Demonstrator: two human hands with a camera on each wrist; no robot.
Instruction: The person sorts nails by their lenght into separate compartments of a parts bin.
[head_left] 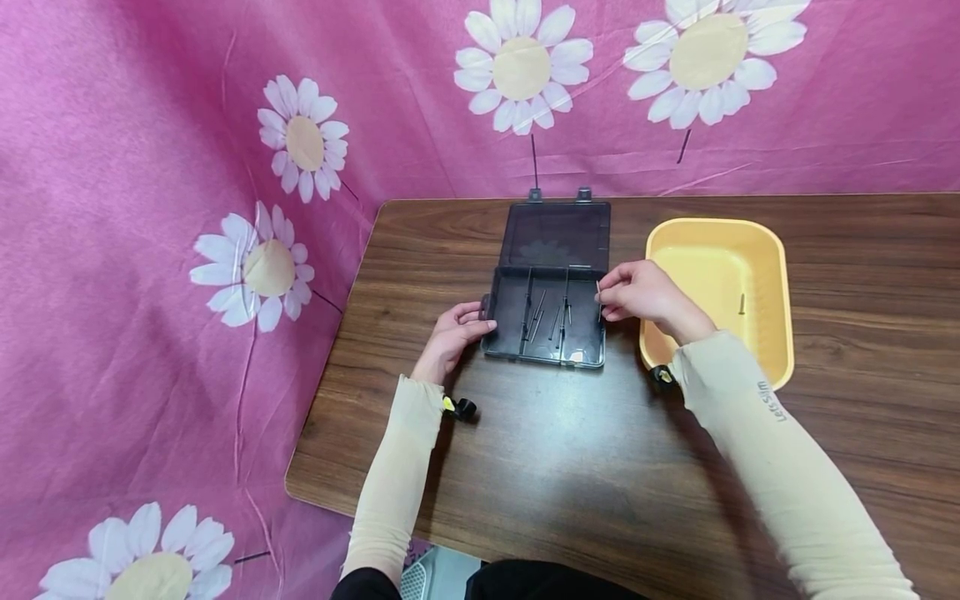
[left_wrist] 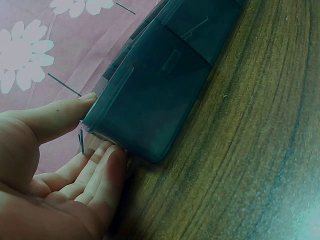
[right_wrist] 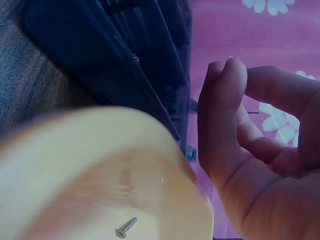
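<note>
A dark see-through divider box (head_left: 506, 333) lies on the table with its lid (head_left: 555, 235) folded back. Several thin metal screws or nails (head_left: 537, 323) lie inside, mostly between the two dividers. My left hand (head_left: 455, 335) grips the box's left end, thumb on the rim and fingers against the side, as the left wrist view shows. Over the right wall of the box, my right hand (head_left: 637, 293) pinches a thin screw between thumb and fingertips; most of it is hidden in the right wrist view. Beside that hand, one screw (right_wrist: 126, 227) lies in the yellow basin (head_left: 716, 229).
The brown wooden table (head_left: 540, 467) carries the box and, to its right, the basin. A pink cloth (head_left: 420, 100) with white flowers hangs behind and along the left. My right forearm (head_left: 757, 450) crosses over the basin's front left part.
</note>
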